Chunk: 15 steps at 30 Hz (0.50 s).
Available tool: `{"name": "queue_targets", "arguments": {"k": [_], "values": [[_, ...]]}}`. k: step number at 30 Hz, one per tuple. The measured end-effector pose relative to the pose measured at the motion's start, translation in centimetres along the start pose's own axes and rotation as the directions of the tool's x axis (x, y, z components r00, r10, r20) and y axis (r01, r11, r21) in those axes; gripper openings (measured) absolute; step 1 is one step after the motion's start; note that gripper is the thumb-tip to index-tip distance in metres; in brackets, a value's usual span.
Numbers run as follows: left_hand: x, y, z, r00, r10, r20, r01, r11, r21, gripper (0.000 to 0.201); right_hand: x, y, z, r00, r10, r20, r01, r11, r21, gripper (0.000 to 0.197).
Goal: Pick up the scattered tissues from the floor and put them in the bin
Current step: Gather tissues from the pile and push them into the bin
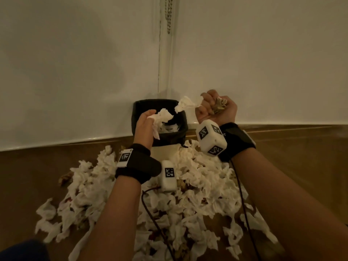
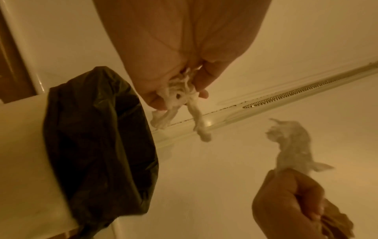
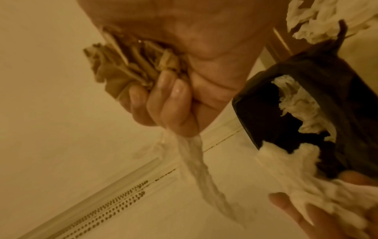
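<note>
A white bin with a black liner (image 1: 137, 112) stands against the wall, with white tissues inside (image 3: 296, 103). My left hand (image 1: 148, 119) is over its near left rim and pinches a crumpled white tissue (image 2: 163, 119) between thumb and fingers. My right hand (image 1: 214, 106) is raised just right of the bin, clenched in a fist on a wad of brownish tissues (image 3: 122, 64). A white tissue (image 1: 186, 104) also trails from that fist toward the bin. A large heap of scattered white tissues (image 1: 197, 185) covers the floor below my arms.
The bin (image 2: 98, 137) sits in front of a white wall panel with a vertical seam and a hanging bead chain (image 1: 169, 14). Brown wooden floor (image 1: 28, 176) shows to the left and right of the heap. Thin cables (image 1: 156, 223) run from my wrists across the tissues.
</note>
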<state>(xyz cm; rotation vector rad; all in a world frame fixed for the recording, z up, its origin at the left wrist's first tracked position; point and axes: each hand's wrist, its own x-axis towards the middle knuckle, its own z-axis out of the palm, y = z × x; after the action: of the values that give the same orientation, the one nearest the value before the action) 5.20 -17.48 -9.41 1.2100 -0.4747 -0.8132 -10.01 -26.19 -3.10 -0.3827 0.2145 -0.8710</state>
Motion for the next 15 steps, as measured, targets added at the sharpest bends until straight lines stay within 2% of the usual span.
{"name": "queue_targets", "arguments": {"k": [4,7,11,15], "values": [[2.0,1.0,-0.5,0.992,0.125,-0.001,-0.124,0.991,0.045,0.032,2.5,2.5,0.7,0.999,0.007,-0.039,-0.006,0.999,0.039,0.016],[3.8,1.0,-0.9,0.987,0.158,-0.028,-0.155,0.984,0.083,0.036,3.9,4.3,0.4,0.996,0.009,-0.088,-0.006,0.999,0.033,0.014],[5.3,-0.1,-1.9,0.993,0.099,-0.06,-0.094,0.992,0.088,0.038,5.7,6.0,-1.2,0.959,0.023,-0.283,-0.031,0.999,-0.024,0.017],[5.7,-1.6,-2.6,0.999,0.0,-0.051,0.003,0.998,0.059,0.047,7.1,6.7,-3.1,0.886,0.086,-0.456,-0.108,0.994,-0.024,0.048]]}}
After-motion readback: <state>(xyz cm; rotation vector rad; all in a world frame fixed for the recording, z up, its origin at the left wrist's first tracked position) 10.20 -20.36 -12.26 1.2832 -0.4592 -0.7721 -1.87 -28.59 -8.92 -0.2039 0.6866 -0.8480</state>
